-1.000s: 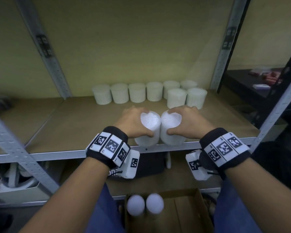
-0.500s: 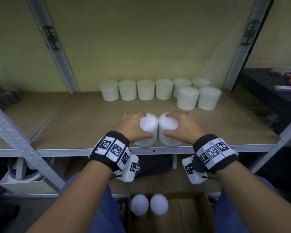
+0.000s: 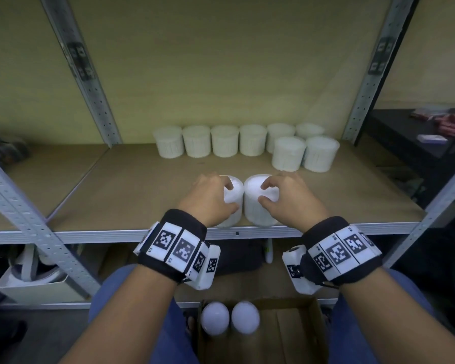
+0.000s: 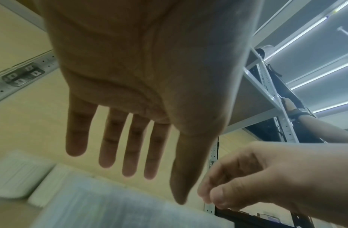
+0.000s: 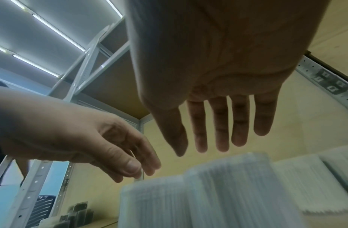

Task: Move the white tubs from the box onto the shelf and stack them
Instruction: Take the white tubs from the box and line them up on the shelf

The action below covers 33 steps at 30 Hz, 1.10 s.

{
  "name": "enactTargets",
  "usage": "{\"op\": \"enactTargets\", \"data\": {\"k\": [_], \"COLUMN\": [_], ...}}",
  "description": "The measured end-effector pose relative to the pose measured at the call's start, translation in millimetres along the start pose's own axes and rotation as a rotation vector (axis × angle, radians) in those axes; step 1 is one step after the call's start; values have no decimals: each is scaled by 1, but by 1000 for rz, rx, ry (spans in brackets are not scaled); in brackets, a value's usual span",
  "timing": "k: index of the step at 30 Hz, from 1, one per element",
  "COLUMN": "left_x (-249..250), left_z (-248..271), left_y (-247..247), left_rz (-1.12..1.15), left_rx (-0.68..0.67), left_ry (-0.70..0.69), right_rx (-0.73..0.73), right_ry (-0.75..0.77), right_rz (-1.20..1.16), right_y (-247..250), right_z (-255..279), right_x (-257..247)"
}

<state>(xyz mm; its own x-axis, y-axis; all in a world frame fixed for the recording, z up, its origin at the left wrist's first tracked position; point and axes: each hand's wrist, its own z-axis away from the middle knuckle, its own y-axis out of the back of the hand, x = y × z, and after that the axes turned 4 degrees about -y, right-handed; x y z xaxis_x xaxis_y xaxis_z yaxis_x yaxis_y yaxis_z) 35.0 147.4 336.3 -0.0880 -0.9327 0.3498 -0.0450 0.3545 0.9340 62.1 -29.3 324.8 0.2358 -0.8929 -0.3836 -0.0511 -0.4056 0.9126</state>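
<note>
Item: white tubs, lidded, ribbed plastic walls.

Location: the left tub (image 3: 235, 214) and the right tub (image 3: 255, 208) stand upright and side by side, touching or nearly so, at the front edge of the shelf (image 3: 142, 193). A back row (image 3: 223, 140) of six stands along the rear wall, with a forward pair (image 3: 288, 153) just in front of its right end. None is stacked yet. Two boxed tubs (image 3: 214, 319) show as round lids in the cardboard box (image 3: 286, 334) below.

Hands: the left hand (image 3: 210, 198) is over the left tub and the right hand (image 3: 292, 200) over the right tub. In the wrist views the fingers (image 4: 130, 146) of the left and the fingers (image 5: 220, 123) of the right are spread and nearly straight, gripping nothing. Whether any fingertip touches a lid cannot be told.

Handling, judged: probably light and fairly stiff. Ribbed sides should give grip; the smooth lids look more slippery. Take hold around the upper wall, thumb opposite fingers, and set each one squarely on a lid, since an off-centre tub may tip.

Not legible: contents and weight; tub bases behind the hands; the box's near side, cut off by the frame; the blurred tub walls in both wrist views
</note>
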Motion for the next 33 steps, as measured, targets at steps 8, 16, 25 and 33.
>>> {"op": "enactTargets", "data": {"k": [8,16,25,33], "left_x": [3,2,2,-5], "left_z": [4,-7,-37,-82], "left_y": [-12,-19,-25,-27], "left_rz": [13,-34,-52,-23], "left_rx": [101,182,239,216], "left_ry": [-11,-35,-61,-50], "right_rx": [54,84,131,146], "right_ry": [47,48,36,20], "right_rz": [53,97,105,80], "right_y": [-13,-17,-29,-36], "right_z": [5,-6,-38,-82], "right_x": [-2,0,4,10]}}
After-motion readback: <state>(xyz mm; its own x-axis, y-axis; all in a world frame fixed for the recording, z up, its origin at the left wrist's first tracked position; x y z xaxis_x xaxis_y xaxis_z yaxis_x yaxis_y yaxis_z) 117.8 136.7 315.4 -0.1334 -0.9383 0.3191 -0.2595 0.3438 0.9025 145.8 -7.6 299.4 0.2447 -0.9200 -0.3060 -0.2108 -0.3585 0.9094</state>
